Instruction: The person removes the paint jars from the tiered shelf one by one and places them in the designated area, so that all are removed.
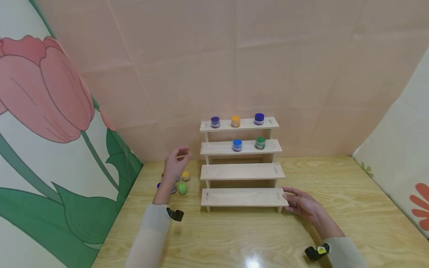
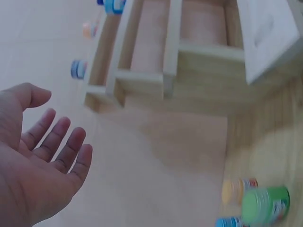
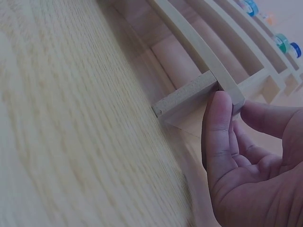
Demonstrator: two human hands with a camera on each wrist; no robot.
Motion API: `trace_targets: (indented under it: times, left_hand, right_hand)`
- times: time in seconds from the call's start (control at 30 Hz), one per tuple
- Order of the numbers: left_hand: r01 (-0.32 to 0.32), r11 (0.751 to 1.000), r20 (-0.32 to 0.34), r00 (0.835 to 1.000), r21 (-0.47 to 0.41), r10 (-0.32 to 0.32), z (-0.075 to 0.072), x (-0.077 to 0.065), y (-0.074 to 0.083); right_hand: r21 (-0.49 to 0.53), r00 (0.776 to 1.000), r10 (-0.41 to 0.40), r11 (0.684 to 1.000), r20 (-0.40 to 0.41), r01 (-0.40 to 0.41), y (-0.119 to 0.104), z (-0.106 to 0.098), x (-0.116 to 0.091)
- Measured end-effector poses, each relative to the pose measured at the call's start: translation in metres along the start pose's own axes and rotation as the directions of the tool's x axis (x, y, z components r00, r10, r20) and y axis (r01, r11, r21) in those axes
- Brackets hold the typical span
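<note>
A pale wooden four-step display rack [image 1: 242, 171] stands on the table against the back wall. My right hand [image 1: 303, 204] pinches the right end of its lowest step, thumb and finger on either side of the board in the right wrist view. Raised left of the rack, my left hand [image 1: 175, 163] holds nothing, its fingers loosely bent and apart from the thumb. On the top step sit a purple jar [image 1: 215, 122], an orange jar [image 1: 235, 121] and a dark blue jar [image 1: 259, 119]. The second step bears a blue jar [image 1: 237, 145] and a green jar [image 1: 260, 143].
Several small jars stand on the table left of the rack, among them a light green jar [image 1: 182, 188] and a yellow-lidded jar [image 1: 186, 176]; my left arm partly hides the group. A pinkish cloth [image 1: 161, 93] hangs behind the wood-grain table [image 1: 234, 238].
</note>
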State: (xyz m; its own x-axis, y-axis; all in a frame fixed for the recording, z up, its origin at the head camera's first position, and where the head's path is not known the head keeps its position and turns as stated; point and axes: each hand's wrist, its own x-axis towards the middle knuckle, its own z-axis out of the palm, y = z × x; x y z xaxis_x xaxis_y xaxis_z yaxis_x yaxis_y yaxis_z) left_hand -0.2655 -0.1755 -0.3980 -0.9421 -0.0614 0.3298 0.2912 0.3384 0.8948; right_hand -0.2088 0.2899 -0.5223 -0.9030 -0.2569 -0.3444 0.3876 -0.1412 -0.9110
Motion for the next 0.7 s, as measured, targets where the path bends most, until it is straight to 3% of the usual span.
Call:
trace_targets:
  times: [0.17, 0.7]
  left_hand:
    - [-0.019, 1.0, -0.003, 1.0, -0.025, 0.019, 0.017, 0.006, 0.01]
    - [-0.053, 0.995, 0.118, 0.991, -0.088, 0.063, 0.063, 0.021, 0.027]
  right_hand:
    - [0.008, 1.0, -0.003, 1.0, 0.001, 0.003, 0.0, 0.0, -0.001]
    - [-0.001, 1.0, 0.004, 1.0, -0.003, -0.004, 0.0, 0.001, -0.001]
